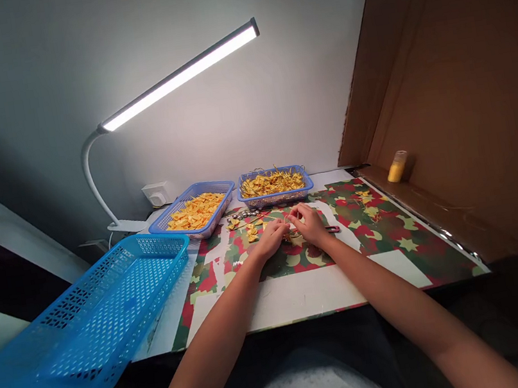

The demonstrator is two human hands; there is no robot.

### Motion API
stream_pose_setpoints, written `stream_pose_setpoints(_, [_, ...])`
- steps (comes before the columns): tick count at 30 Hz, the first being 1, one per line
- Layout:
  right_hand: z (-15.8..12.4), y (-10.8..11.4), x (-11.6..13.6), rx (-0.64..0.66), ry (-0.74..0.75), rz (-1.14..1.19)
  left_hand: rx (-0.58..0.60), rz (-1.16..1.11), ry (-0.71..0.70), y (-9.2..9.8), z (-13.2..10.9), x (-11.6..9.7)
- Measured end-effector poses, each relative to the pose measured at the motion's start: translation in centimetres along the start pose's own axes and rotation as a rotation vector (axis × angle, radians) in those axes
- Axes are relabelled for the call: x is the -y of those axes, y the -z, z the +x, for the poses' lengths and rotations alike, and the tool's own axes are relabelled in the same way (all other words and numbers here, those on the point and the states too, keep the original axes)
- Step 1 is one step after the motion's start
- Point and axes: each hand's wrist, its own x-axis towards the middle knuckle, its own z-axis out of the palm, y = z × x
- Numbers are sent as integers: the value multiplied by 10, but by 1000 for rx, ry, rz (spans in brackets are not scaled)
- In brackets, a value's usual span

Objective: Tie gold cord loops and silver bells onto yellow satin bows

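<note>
Over the middle of the patterned table cover (pixel 298 261), my left hand (pixel 271 237) and my right hand (pixel 309 224) meet with bent fingers, thumbs and fingertips pinched close together. Whatever they grip is small and mostly hidden; a bit of gold shows beneath the fingertips. Just left of my left hand lie a few yellow-gold bow-like pieces (pixel 252 232). Behind them is a cluster of small shiny silver balls (pixel 245 215). A dark pink-edged tool end (pixel 333 229) sticks out beside my right wrist; its kind is unclear.
Behind my hands, one blue basket (pixel 241 196) holds gold pieces with stringy ends, another (pixel 159 224) yellow-gold ones. A larger blue basket (pixel 170 249) stands left. The lamp (pixel 183 74) arches above. Yellow scraps (pixel 368 205) lie right, near a yellow-filled container (pixel 397 167) by cardboard (pixel 459 99).
</note>
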Motion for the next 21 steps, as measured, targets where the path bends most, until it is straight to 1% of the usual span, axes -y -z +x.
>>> stream_pose_setpoints(2, [0,1,0,18,-11,16,-10,8,-14,-1,1,2])
stream_pose_setpoints(7, [1,5,8,2,-30,94,-38,35,-67,-2,2,4])
stream_pose_setpoints(11, [1,5,10,46,-40,166,-48,94,-114,0,2,2])
stream_pose_setpoints(18, [2,-1,-1,89,-102,205,-29,194,-175,3,-3,-7])
stream_pose_setpoints(21, [3,0,-8,58,-147,182,-27,218,-191,3,-4,-9])
